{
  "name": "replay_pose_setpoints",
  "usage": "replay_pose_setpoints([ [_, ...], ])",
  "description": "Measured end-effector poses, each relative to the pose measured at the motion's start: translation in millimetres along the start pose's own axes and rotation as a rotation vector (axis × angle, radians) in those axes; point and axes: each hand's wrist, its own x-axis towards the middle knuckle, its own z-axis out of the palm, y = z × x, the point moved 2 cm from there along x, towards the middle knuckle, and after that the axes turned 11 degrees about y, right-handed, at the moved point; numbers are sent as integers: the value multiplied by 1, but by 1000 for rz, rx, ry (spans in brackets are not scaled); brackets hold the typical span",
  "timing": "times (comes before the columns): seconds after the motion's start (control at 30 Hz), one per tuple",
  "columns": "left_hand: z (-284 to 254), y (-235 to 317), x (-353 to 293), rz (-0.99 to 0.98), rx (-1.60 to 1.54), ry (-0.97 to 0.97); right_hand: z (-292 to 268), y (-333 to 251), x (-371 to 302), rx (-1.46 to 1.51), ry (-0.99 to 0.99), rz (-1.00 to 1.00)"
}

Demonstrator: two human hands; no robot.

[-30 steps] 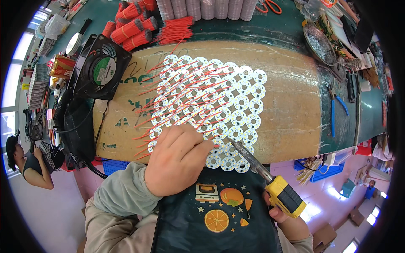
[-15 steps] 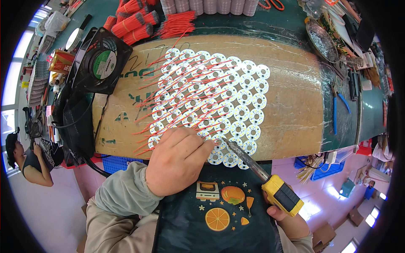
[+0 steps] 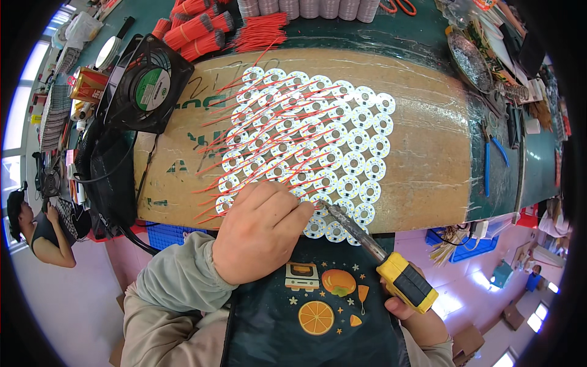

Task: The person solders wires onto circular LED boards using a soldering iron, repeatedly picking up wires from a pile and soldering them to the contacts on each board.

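Round white ring-shaped LED boards lie in a tight grid, many with thin red wires running off to the left. My right hand grips a soldering iron by its yellow and black handle. The iron's tip meets a board in the second row from the near edge. Beside that tip, my left hand is closed in a pinch on what appears to be a red wire, mostly hidden by the fingers. That hand also covers some of the nearest boards.
Brown cardboard lies under the boards. A black fan stands at the left. Bundles of red wire and stacked discs sit at the back. Blue-handled pliers and a metal dish are at right. Another person sits far left.
The boards and table appear shifted slightly to the right in the view. Both hands hold nearly the same pose, and the iron's tip stays at the same board.
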Motion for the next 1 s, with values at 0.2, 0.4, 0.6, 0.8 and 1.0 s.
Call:
replay_pose_setpoints([
  [0.2,0,0,0,-6,3,-7,-2,-4,2,-44,-24,39],
  [0.4,-1,0,0,-11,-3,-17,-9,-1,-1,1,-96,101],
  [0.6,0,0,0,-12,-7,-20,-11,-7,2,19,-111,152],
  [0.8,-2,4,1,-19,-22,37,-15,-4,-7,26,-71,178],
  [1.0,-3,7,-1,27,-88,1,-19,-6,-14,51,-70,257],
])
